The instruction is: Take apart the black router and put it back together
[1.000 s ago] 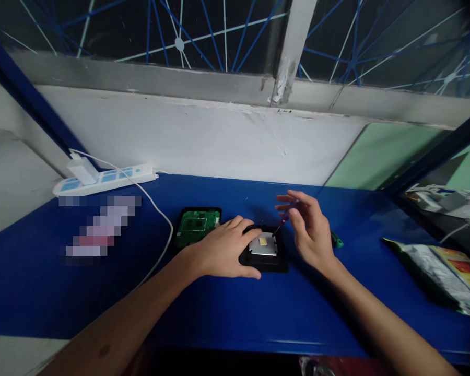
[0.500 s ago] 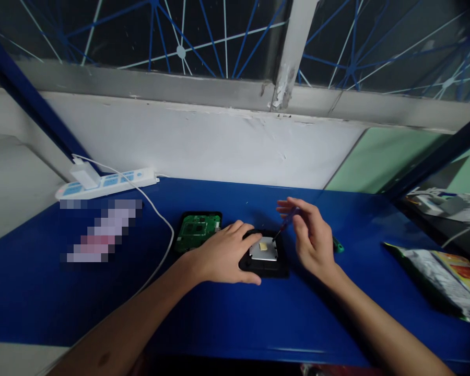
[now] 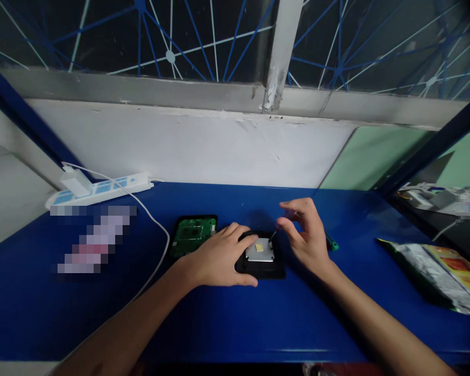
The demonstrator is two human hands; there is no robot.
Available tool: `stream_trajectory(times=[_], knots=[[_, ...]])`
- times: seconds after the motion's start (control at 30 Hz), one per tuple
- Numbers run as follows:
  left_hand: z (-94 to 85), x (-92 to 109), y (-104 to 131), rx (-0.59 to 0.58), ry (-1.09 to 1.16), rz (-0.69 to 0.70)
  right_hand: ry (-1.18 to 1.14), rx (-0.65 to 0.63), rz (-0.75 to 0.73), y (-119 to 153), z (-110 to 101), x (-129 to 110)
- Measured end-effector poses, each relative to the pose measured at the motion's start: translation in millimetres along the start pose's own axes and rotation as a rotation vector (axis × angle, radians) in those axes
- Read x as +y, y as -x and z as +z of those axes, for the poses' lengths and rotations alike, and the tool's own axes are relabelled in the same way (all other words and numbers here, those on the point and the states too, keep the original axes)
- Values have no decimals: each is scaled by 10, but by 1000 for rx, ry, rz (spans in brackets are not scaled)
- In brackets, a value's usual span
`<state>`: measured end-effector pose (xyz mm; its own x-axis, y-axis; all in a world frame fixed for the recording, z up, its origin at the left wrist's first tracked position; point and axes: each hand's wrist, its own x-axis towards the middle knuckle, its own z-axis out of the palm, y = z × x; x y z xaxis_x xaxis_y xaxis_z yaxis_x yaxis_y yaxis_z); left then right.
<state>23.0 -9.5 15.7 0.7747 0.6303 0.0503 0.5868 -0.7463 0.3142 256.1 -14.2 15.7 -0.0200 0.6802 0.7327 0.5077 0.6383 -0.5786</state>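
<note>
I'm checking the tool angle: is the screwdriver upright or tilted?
Tilted: the screwdriver leans at a slant, from its tip by the metal plate's far right corner up into the right hand.

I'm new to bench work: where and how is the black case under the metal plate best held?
Probably pinch the black case by its near-right corner, coming from front right: it lies flat, that corner is uncovered, the left grip spans the left side, and the screwdriver slants over the far-right corner of the metal plate.
</note>
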Motion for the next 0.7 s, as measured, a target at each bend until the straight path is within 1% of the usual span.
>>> stream_trajectory(times=[0.1,0.17,0.27,0.33,0.4,0.6,0.7], knots=[[-1,-4,-4,-6,-1,-2,-7,42,14,8,18,-3],[7,-11,-8,-8,-1,-3,-34,52,63,23,30,-19],[24,-24,-12,0,-4,2,-124,10,144,44,37,-42],[31,-28,-12,4,-9,5,-163,-31,158,48,32,-44],[35,-29,-11,6,-14,6,-155,-32,139,42,25,-34],[24,-28,-12,3,-6,15,-62,37,33,8,24,-7],[18,-28,-11,-8,-4,7,-28,69,26,4,26,-12]])
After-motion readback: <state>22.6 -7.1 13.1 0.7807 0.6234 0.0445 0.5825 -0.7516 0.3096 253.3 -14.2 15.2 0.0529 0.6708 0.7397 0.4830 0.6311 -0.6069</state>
